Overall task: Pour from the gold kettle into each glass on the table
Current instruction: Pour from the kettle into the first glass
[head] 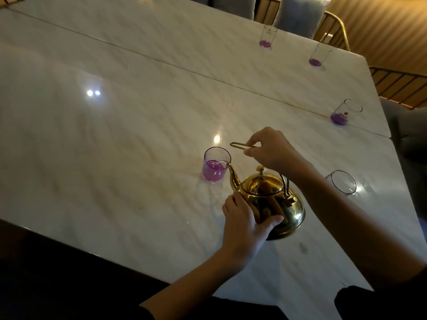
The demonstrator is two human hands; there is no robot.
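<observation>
kettle (270,199): tipped, spout over the near glass (216,165), purple pouring in
right hand (270,148): fingers pinched on the handle (240,145)
left hand (245,218): fingers wrapped round the kettle's side
other glasses: three with purple at the far edge, one clear (342,182) by the right arm

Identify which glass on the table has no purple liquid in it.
The glass at the right table edge, just beyond the right forearm, looks empty and clear. The other four glasses each hold purple liquid.
</observation>
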